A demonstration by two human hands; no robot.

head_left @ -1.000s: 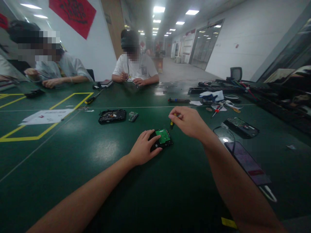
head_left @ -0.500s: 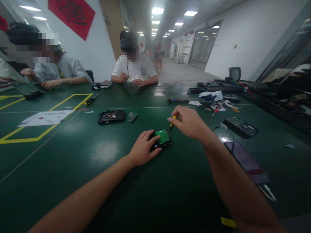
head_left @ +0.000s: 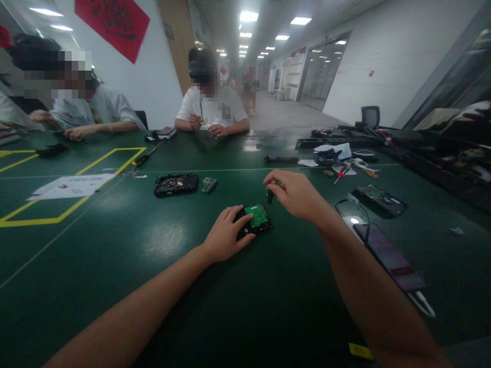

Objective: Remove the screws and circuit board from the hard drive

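Observation:
A black hard drive (head_left: 262, 228) with a green circuit board (head_left: 258, 215) facing up lies on the table in the middle of the view. My left hand (head_left: 229, 232) holds it down from the left, the thumb along the near edge and the other fingers spread over its left side and board. That side of the drive is hidden. Pinched in my right hand (head_left: 295, 193) is a screwdriver (head_left: 270, 196) with a yellow and black handle. It stands nearly upright, its tip at the board's right edge; whether it sits in a screw is too small to tell.
On the green table (head_left: 199, 312), an opened drive (head_left: 176, 184) and a loose circuit board (head_left: 209, 185) lie left. Another drive (head_left: 379, 201), a phone (head_left: 391, 255) with cables, and scattered tools (head_left: 340, 174) are right. Another screwdriver (head_left: 141, 159) lies far left. Two people (head_left: 213, 110) sit opposite.
My right hand has shifted slightly and its fingers have turned around the screwdriver's handle, covering more of its top. My left hand and the hard drive have stayed in place.

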